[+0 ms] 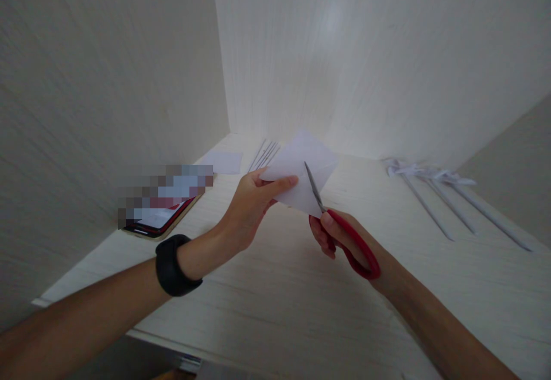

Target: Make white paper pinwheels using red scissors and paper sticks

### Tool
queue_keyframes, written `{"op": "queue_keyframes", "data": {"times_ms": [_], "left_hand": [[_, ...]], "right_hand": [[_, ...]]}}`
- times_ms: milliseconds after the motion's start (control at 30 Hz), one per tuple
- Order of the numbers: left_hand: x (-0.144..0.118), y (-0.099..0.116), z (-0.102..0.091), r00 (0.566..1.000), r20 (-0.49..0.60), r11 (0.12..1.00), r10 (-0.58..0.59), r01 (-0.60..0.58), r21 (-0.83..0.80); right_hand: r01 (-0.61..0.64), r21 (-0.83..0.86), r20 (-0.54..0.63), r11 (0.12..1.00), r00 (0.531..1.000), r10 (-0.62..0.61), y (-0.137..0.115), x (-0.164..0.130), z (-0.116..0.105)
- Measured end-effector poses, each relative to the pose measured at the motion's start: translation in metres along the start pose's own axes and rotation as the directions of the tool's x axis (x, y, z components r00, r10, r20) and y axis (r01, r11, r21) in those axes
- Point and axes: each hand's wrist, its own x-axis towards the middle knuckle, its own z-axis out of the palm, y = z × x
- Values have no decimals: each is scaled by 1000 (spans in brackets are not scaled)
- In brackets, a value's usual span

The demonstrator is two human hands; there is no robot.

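Pinched between the thumb and fingers of my left hand (253,199) is a white sheet of paper (316,153), held tilted above the shelf with one corner pointing up. My right hand (344,228) grips red-handled scissors (357,254), its thumb and fingers in the handle loops. One metal blade lies over the face of the paper and points up and away; the other blade is hidden, apparently behind the sheet. A black band (174,265) circles my left wrist.
A phone (167,202), partly blurred out, leans at the left wall. Near the back lie a white paper piece (228,162) and several thin sticks (267,153). At right rest white paper stems (460,205) with crumpled tops. Pale panels enclose the shelf (267,305).
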Motion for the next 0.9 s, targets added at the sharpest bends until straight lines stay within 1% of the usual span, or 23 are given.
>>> {"op": "queue_keyframes", "data": {"times_ms": [100, 367, 667, 900], "left_hand": [[0, -1, -1, 1000, 20, 1000, -7, 7, 15], [0, 1, 0, 999, 10, 999, -38, 38, -1], [1, -1, -1, 999, 19, 999, -34, 34, -9], [0, 0, 0, 999, 21, 999, -41, 41, -7]], "right_hand": [[39, -11, -3, 999, 999, -39, 3, 1, -1], [56, -69, -10, 996, 998, -57, 2, 2, -1], [34, -79, -16, 996, 999, -36, 5, 1, -1], [21, -49, -13, 999, 1000, -21, 9, 3, -1]]}}
